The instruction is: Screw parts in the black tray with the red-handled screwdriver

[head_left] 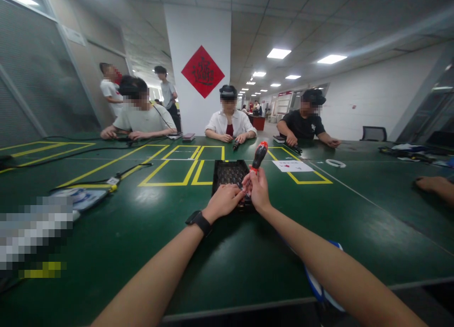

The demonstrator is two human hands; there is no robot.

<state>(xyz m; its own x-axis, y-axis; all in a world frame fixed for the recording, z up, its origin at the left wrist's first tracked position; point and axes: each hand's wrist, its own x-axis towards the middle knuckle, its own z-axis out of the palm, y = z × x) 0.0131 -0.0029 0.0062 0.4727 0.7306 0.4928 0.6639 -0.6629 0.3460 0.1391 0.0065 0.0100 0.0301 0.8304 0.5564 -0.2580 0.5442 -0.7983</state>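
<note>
My right hand (258,191) is closed around a screwdriver (261,153) with a black and red handle. The handle points up and away from me, and its shaft runs down between my fingers. My left hand (224,202), with a dark watch (199,221) on the wrist, meets it near the lower end of the shaft. Its fingers are bent together there; what they pinch, if anything, is hidden. Under both hands lies a black plastic tray (220,168) with a patterned inside. The hands cover its near part, and the screwdriver's tip cannot be made out.
The green table (142,251) carries yellow tape outlines (165,184). A paper sheet (292,166) and a white ring (335,163) lie beyond my right hand. Black cables (71,153) cross the left side. Several people sit opposite; another person's hand (434,184) rests at right.
</note>
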